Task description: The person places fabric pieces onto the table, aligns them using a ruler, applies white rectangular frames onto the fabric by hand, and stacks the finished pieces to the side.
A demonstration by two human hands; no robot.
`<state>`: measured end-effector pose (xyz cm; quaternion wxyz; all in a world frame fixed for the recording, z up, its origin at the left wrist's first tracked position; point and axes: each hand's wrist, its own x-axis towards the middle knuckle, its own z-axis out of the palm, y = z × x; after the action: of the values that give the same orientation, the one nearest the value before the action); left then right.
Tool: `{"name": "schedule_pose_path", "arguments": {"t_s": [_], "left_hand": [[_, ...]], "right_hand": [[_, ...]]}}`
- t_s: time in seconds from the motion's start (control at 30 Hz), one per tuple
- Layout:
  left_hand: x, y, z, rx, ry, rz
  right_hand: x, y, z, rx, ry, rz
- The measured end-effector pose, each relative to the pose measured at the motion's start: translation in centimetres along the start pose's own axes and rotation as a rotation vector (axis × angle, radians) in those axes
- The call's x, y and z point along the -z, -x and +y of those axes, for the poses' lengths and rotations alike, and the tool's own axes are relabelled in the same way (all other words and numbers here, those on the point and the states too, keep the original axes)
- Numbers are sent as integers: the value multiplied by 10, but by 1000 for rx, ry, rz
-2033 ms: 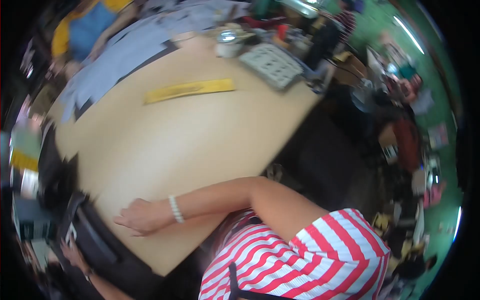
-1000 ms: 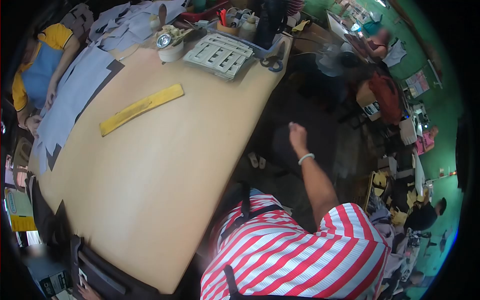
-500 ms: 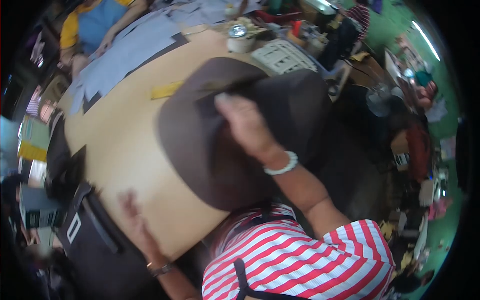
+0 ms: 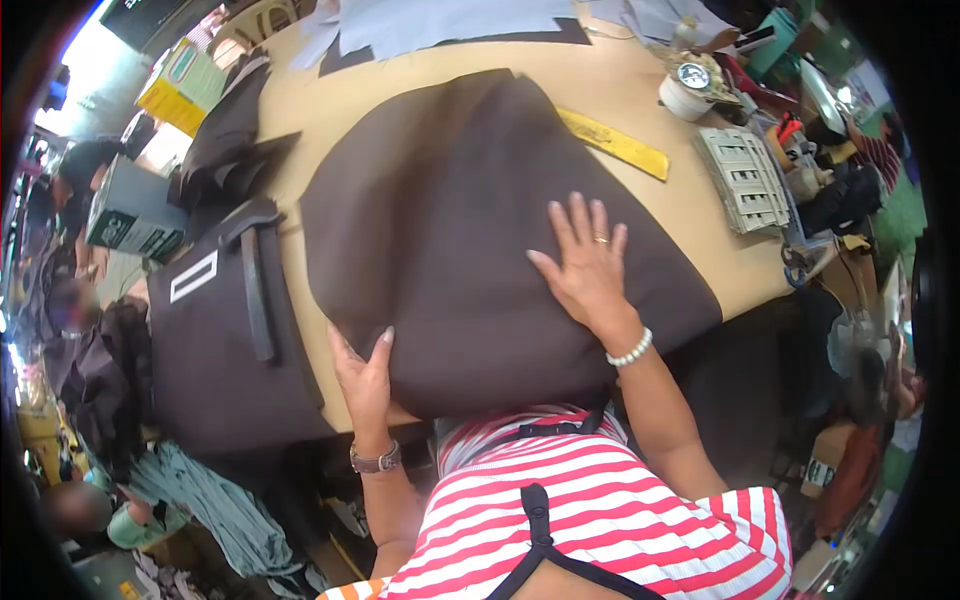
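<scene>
A large dark brown sheet of leather-like material [image 4: 480,290] lies across the table in front of me, with a raised fold toward its far left part. My right hand [image 4: 588,275] rests flat on it, fingers spread, a ring on one finger and a white beaded bracelet at the wrist. At the sheet's near left edge is my left hand [image 4: 364,378], its thumb against the edge and its fingers stretched out apart from the thumb. A wristwatch is on that arm. Just beyond the sheet's right edge lies a yellow ruler-like strip [image 4: 620,145].
To the left, a hammer [image 4: 258,290] and a white rectangular frame [image 4: 194,277] lie on dark brown material [image 4: 220,370]. Pale sheets [image 4: 450,25] cover the far table. At right are a white tub [image 4: 685,98], a slotted pale tray [image 4: 742,180] and scissors [image 4: 797,265].
The brown sheet, bent up under my right hand before, is now spread on the table. My left hand has come to its edge. My view has turned left.
</scene>
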<state>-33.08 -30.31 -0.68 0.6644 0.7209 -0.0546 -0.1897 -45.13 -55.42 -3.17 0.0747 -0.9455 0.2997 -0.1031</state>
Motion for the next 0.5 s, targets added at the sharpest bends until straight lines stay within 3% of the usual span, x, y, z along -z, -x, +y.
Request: {"name": "schedule_pose_path", "arguments": {"t_s": [0.03,0.1,0.17,0.2,0.3,0.4,0.5], "left_hand": [[8,3,-2,74,-12,17],[11,9,-3,-81,-287,114],[0,18,-2,-529,-824,269],[-9,22,3,-638,-1078,325],[-54,30,17,-769,-813,-79],[-93,35,7,-834,-966,-454],[-101,34,-16,-761,-1046,-640]], "right_hand": [[4,13,3,-39,7,-3],[11,35,3,-123,26,-3],[17,60,1,-216,45,-12],[19,72,-1,-241,46,-15],[26,101,-7,-298,40,-39],[41,125,-9,-316,-46,-61],[69,123,1,-250,27,-166]]}}
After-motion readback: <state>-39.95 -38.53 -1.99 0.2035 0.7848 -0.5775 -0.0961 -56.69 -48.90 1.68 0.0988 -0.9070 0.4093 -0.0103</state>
